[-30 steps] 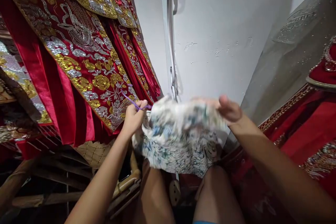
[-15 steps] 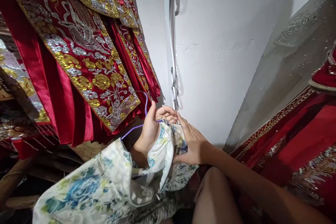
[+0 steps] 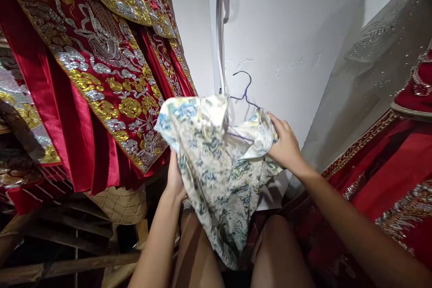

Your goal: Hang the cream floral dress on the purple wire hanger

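A white garment with a blue and green floral print hangs on a thin purple hanger, whose hook points up in front of the white wall. My left hand grips the garment's left side below the shoulder, its fingers partly hidden by the cloth. At the right shoulder, my right hand is closed on the fabric beside the collar. Part of the hanger's lower bar shows through the neck opening.
Red robes with gold and silver embroidery hang at the left. More red beaded clothing is at the right, near sheer sparkling fabric. Wooden poles lie low at the left.
The garment has been raised and spread out, with the hanger now upright inside it. My left hand has moved left to its side; my right hand has moved up and right to the other shoulder.
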`<act>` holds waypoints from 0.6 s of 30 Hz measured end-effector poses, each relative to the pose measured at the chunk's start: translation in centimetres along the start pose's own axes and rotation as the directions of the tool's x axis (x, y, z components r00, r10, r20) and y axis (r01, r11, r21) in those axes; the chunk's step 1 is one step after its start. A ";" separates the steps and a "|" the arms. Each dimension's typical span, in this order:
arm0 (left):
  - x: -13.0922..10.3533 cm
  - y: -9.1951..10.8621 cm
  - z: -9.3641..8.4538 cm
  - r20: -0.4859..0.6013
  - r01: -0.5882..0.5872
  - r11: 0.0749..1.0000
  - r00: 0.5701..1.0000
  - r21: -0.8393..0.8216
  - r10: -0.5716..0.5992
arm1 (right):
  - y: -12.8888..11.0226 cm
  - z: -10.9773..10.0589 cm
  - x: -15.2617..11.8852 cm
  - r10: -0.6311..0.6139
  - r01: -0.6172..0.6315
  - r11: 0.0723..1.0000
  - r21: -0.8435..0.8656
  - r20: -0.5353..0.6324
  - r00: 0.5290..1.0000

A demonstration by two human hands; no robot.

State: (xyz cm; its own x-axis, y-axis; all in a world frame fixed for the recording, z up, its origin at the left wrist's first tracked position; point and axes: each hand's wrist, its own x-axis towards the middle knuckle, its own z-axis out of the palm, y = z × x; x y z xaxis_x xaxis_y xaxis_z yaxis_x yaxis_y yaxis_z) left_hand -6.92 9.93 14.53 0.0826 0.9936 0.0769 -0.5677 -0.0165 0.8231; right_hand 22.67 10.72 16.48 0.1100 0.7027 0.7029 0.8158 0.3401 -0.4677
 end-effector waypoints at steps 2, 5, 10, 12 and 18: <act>-1.3 -1.5 -1.4 -0.061 -0.019 0.999 0.998 -0.033 0.017 | -0.5 -0.3 1.8 -0.013 0.014 0.999 -0.052 0.014 1.000; -3.6 -4.7 -2.6 -0.169 -0.010 1.000 0.985 0.014 0.012 | -2.3 -0.2 2.7 -0.090 0.099 0.987 -0.125 0.080 0.993; -7.2 -9.4 -3.2 -0.263 0.062 0.995 0.964 0.080 -0.039 | -3.6 -0.8 -1.1 -0.220 0.229 0.972 -0.059 0.131 0.967; -8.3 -10.2 -3.4 -0.238 0.123 0.989 0.966 0.082 -0.100 | -3.4 -0.7 -4.5 -0.159 0.145 0.984 0.107 0.135 0.978; -9.6 -10.6 -3.7 -0.116 0.236 0.958 0.969 0.161 -0.219 | -3.5 4.5 -17.5 0.313 -0.535 0.600 0.595 0.441 0.841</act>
State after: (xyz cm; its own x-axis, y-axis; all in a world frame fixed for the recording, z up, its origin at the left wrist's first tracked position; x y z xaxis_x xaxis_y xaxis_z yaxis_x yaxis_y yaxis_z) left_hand -4.72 1.00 3.01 0.1094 0.9791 -0.1713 -0.3926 0.2009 0.8975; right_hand 15.28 0.00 3.39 0.0976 0.9731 0.2087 0.0925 0.2000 -0.9754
